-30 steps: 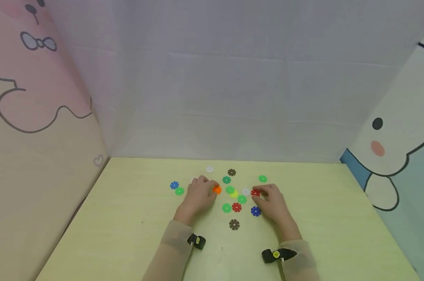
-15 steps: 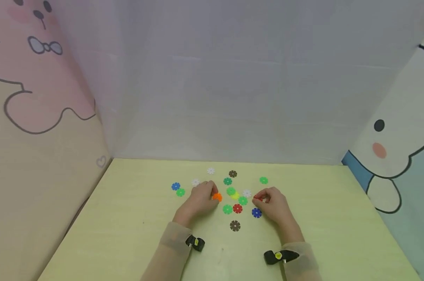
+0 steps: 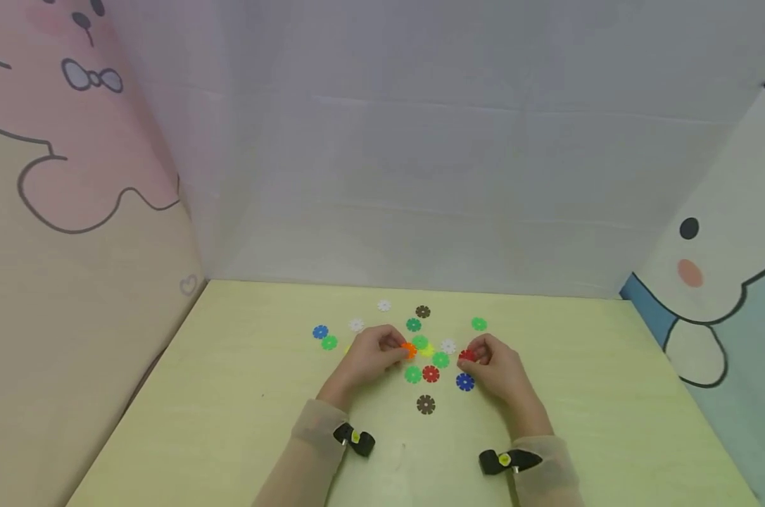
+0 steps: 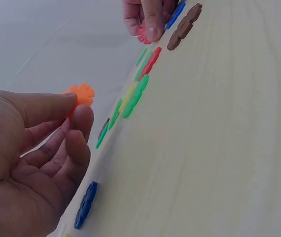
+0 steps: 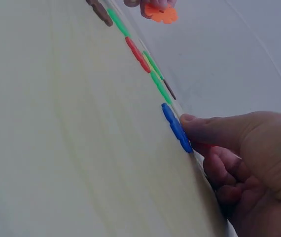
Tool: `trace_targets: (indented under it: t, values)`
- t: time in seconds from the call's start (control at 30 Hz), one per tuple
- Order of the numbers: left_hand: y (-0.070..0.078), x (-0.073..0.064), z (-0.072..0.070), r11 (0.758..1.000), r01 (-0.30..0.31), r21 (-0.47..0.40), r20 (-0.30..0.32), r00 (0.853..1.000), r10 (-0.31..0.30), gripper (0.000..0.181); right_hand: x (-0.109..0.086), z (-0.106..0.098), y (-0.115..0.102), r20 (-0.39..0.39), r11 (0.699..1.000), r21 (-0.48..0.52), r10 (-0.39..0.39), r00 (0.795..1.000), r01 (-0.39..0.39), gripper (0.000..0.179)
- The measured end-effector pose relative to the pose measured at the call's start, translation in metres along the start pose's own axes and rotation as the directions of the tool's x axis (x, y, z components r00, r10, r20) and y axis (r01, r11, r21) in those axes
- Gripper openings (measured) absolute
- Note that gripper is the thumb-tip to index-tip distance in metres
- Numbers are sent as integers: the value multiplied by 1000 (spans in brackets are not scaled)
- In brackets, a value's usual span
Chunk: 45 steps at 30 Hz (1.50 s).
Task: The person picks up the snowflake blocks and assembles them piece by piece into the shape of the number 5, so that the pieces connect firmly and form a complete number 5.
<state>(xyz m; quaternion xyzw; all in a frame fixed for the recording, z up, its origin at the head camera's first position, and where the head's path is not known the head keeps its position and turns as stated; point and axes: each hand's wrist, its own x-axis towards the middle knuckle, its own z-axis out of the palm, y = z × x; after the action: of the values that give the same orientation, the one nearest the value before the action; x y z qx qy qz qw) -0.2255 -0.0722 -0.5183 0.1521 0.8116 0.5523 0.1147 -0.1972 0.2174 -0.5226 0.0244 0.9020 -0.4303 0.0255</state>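
My left hand [image 3: 366, 358] pinches an orange notched plastic disc [image 3: 409, 350] between thumb and fingers. In the left wrist view that orange disc [image 4: 85, 93] stands clear of the tabletop. My right hand [image 3: 501, 367] pinches a red notched disc [image 3: 466, 356], largely covered by its fingers in the right wrist view. A dark blue disc [image 3: 464, 382] lies just below the right fingertips. Between the hands are a second red disc [image 3: 431, 374], a yellow disc [image 3: 427, 349] and several green ones, including a green disc [image 3: 441, 360] near the middle.
More discs lie about: a brown disc [image 3: 426, 404] in front, another brown disc [image 3: 423, 311] behind, white discs such as this white disc [image 3: 384, 305], and a blue disc [image 3: 320, 332] at left. The pale table [image 3: 230, 422] meets a light curtain [image 3: 382, 176] at its back.
My left hand has moved right with the orange disc, uncovering a white disc behind it. The right fingers have closed on the red disc, which is now tilted.
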Motion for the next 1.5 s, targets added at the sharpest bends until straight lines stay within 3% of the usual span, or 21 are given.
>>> trace_targets:
  t: [0.17,0.27,0.4,0.57,0.77,1.33,1.5]
  values:
    - [-5,-2,3,969,56,-241,74,996,-39,10,0,5,-4,-33,980,198,16,999,-9,23]
    - [-10,-1,4,949,60,-308,97,995,-31,10,-1,9,-9,-42,941,338,14,999,1,25]
    - [-9,1,7,939,37,-343,109,994,1,13,-2,15,-17,-23,896,441,-45,999,51,24]
    - [-6,4,8,926,1,-377,108,993,43,15,-3,24,-27,-3,878,468,-108,994,97,20]
    - [-9,7,8,928,-32,-371,117,990,81,15,-1,34,-30,39,850,510,-172,984,128,19]
    - [-15,5,11,922,-19,-387,155,984,86,11,-1,44,-17,-20,840,463,-307,951,281,11]
    - [-18,6,13,922,-22,-388,166,982,94,10,-1,44,-17,-30,850,430,-322,946,303,9]
